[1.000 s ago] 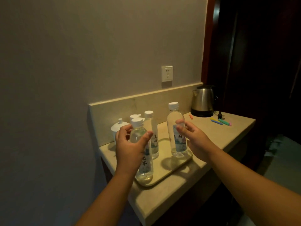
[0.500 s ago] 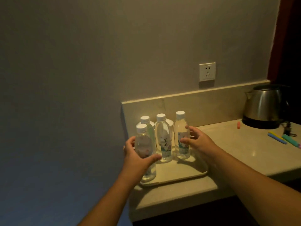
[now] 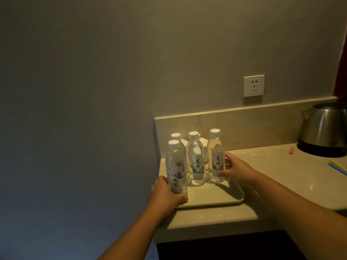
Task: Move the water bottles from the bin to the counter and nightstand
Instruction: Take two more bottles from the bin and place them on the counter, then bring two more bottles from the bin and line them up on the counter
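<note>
Several clear water bottles with white caps stand upright on a beige tray (image 3: 221,198) at the left end of the counter (image 3: 281,177). My left hand (image 3: 167,196) wraps the base of the front left bottle (image 3: 175,166). My right hand (image 3: 238,170) cups the lower part of the right bottle (image 3: 216,154), thumb in front and fingers behind. A middle bottle (image 3: 196,158) and a rear left bottle (image 3: 177,136) stand untouched between them.
A white lidded cup (image 3: 204,142) sits behind the bottles. A steel kettle (image 3: 323,128) stands at the counter's right, with an orange piece (image 3: 291,150) and coloured sticks (image 3: 338,166) near it. A wall socket (image 3: 253,85) is above the backsplash. The counter's front edge drops to dark cabinetry.
The view has swung left and closer. My left hand has slid down to the front bottle's base on the tray. My right hand has lowered around the right bottle.
</note>
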Demonstrator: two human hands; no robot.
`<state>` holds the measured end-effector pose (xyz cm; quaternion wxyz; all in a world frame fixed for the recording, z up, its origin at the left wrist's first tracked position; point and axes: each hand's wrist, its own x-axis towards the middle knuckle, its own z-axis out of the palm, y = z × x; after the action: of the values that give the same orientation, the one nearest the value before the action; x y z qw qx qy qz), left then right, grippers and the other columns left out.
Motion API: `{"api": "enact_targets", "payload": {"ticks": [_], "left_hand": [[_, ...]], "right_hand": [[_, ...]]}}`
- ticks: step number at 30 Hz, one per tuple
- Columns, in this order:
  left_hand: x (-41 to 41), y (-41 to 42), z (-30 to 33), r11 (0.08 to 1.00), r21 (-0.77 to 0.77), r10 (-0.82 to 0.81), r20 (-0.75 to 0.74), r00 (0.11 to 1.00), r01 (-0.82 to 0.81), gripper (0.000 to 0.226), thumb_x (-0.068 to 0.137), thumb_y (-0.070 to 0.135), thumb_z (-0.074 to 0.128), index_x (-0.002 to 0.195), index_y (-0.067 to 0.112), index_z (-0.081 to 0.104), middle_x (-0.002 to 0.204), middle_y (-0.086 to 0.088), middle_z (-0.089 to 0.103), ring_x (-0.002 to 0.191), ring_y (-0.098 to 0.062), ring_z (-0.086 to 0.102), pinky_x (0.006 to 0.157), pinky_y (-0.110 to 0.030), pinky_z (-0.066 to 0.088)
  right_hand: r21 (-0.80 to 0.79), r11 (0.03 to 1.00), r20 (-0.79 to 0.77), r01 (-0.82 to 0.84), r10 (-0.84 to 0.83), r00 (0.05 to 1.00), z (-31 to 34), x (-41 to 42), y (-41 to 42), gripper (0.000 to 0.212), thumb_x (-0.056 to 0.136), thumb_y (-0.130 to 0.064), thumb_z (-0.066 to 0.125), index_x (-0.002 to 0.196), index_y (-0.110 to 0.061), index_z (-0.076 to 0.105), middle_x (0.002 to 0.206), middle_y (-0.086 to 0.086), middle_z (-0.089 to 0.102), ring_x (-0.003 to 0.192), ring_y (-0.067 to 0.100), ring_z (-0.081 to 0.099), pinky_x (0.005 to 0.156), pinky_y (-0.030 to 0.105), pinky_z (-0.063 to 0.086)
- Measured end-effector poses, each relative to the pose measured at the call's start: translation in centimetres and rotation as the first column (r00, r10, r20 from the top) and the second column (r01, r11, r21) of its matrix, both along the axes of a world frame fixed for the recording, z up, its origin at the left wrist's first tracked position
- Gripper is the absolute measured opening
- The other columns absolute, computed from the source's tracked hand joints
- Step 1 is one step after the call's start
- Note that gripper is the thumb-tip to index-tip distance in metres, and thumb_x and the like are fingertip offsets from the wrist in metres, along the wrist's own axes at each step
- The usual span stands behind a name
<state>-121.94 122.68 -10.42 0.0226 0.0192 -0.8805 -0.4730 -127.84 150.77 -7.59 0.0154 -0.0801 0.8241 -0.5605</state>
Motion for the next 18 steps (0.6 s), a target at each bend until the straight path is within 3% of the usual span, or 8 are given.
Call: {"api": "enact_targets", "payload": {"ticks": [3,5,7,8,10,13,16,18], "left_hand": [[0.2,0.1,0.3,1.0,-0.025,0.003,0.011,1.0,-0.002,0.092,0.046,0.048,0.091,0.123,0.033,0.044,0.129,0.008,0.054,0.114,-0.014,0.056,0.095,-0.036,0.055],[0.5,0.1,0.9,1.0,-0.006,-0.018,0.045,0.999,0.019,0.114,0.046,0.05,0.093,0.141,0.027,0.034,0.138,0.006,0.045,0.126,-0.02,0.05,0.106,-0.043,0.049],[1.1,0.0,1.8,0.994,0.099,-0.055,0.053,0.997,0.049,0.127,0.045,0.055,0.09,0.149,0.025,0.024,0.144,0.001,0.038,0.134,-0.025,0.045,0.112,-0.047,0.043],[1.6,0.0,2.3,0.982,0.175,-0.073,0.025,0.997,0.068,0.122,0.051,0.057,0.087,0.149,0.022,0.023,0.146,-0.001,0.037,0.136,-0.026,0.043,0.114,-0.048,0.041],[2.6,-0.2,3.1,0.948,0.303,-0.056,-0.123,0.991,0.091,0.085,0.078,0.046,0.077,0.144,0.018,0.032,0.143,-0.003,0.043,0.136,-0.024,0.042,0.113,-0.042,0.04],[4.0,-1.5,5.2,0.92,0.391,0.098,-0.329,0.939,0.041,0.027,0.1,0.018,0.057,0.125,0.018,0.048,0.115,0.008,0.054,0.118,-0.017,0.051,0.092,-0.025,0.043],[5.4,-4.1,7.5,0.903,0.429,0.211,-0.372,0.904,-0.034,0.013,0.102,0.019,0.052,0.112,0.017,0.059,0.098,0.007,0.06,0.091,-0.009,0.056,0.078,-0.029,0.046],[6.5,-6.5,8.8,0.896,0.44,0.245,-0.369,0.896,-0.063,0.01,0.101,0.021,0.051,0.101,0.022,0.061,0.092,0.004,0.061,0.083,-0.008,0.056,0.069,-0.029,0.047]], "right_hand": [[-0.011,0.999,0.0,0.048,-0.048,0.999,0.5,0.7,-0.4,0.094,0.082,-0.003,0.077,0.157,-0.023,0.024,0.153,0.005,0.045,0.141,0.03,0.042,0.108,0.051,0.045],[-0.096,0.973,-0.066,0.209,-0.215,0.974,1.3,1.9,-1.3,0.08,0.088,-0.01,0.072,0.154,-0.019,0.026,0.152,0.008,0.042,0.136,0.03,0.044,0.098,0.043,0.05],[-0.278,0.896,-0.177,0.345,-0.401,0.899,1.8,3.8,-2.9,0.053,0.093,-0.016,0.065,0.139,-0.022,0.039,0.133,0.007,0.052,0.119,0.026,0.055,0.078,0.028,0.053],[-0.353,0.861,-0.234,0.366,-0.46,0.857,2.0,4.8,-4.0,0.041,0.094,-0.018,0.062,0.13,-0.024,0.042,0.121,0.005,0.055,0.109,0.024,0.059,0.072,0.025,0.052],[-0.414,0.849,-0.319,0.327,-0.472,0.822,2.2,7.0,-6.7,0.024,0.095,-0.017,0.057,0.115,-0.026,0.047,0.104,0.003,0.055,0.093,0.022,0.061,0.068,0.027,0.053],[-0.411,0.895,-0.398,0.175,-0.348,0.849,3.3,9.5,-11.9,0.015,0.095,-0.015,0.055,0.103,-0.027,0.052,0.095,0.002,0.058,0.083,0.015,0.061,0.067,0.025,0.054],[-0.385,0.92,-0.435,0.074,-0.252,0.865,5.3,11.2,-17.6,0.015,0.093,-0.011,0.055,0.1,-0.024,0.056,0.084,0.002,0.06,0.075,0.014,0.062,0.066,0.03,0.055],[-0.384,0.922,-0.448,0.048,-0.232,0.863,6.3,12.2,-21.5,0.019,0.091,-0.009,0.054,0.097,-0.027,0.057,0.076,-0.004,0.058,0.065,0.002,0.058,0.058,0.02,0.051]]}}
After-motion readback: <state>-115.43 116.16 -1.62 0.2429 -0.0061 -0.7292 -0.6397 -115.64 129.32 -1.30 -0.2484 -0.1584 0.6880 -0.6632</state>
